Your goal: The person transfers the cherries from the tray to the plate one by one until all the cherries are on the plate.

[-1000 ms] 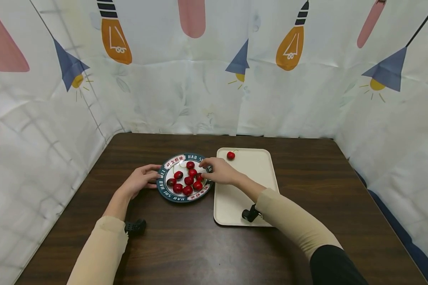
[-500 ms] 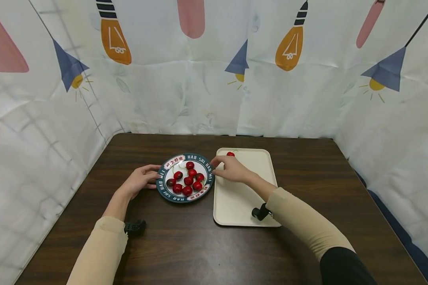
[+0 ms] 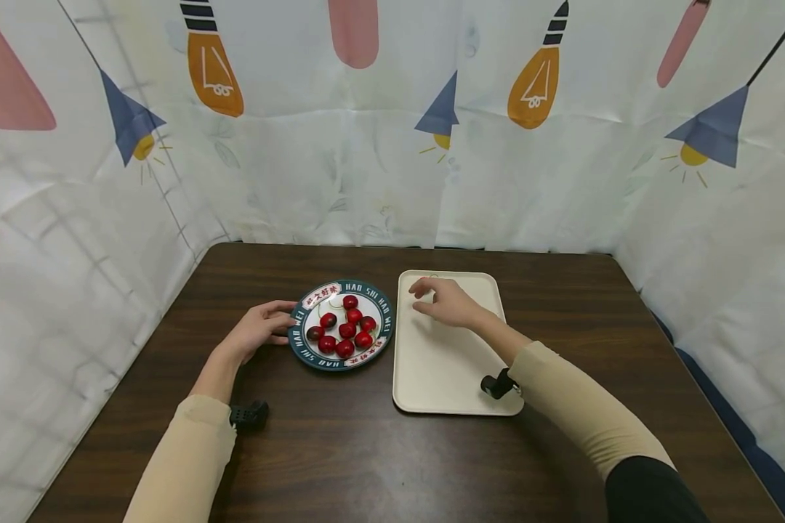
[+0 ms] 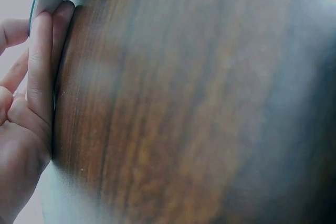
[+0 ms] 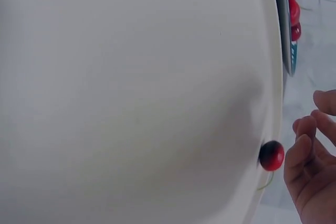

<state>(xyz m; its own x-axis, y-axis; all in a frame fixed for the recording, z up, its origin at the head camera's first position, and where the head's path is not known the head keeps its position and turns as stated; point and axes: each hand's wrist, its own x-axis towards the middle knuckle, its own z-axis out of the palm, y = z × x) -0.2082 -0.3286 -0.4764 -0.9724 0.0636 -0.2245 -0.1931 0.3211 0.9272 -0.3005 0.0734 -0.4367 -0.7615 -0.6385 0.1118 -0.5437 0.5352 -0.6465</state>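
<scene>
A round plate [image 3: 301, 349] with a dark teal lettered rim holds several red cherries [image 3: 347, 330]. At its left edge my left hand [image 3: 258, 330] grips the rim; in the left wrist view, fingers [image 4: 39, 61] lie against the plate's pale underside. To the plate's right is a cream rectangular tray [image 3: 425, 378]. My right hand [image 3: 448, 301] hovers over the tray's far part, thumb and fingers apart with nothing between them. A single cherry [image 5: 271, 156] with a green stem lies near the tray's edge, beside that hand; in the head view the hand mostly covers it.
Plate and tray stand close together on a dark wooden table [image 3: 340, 450]. A white curtain [image 3: 288, 174] printed with lamps and bulbs surrounds the table at the back and sides. Each wrist carries a black camera [image 3: 497, 383].
My right hand has drawn back from over the plate's cherries, moving right over the tray, and now covers the lone cherry. The left hand stays at the plate's rim.
</scene>
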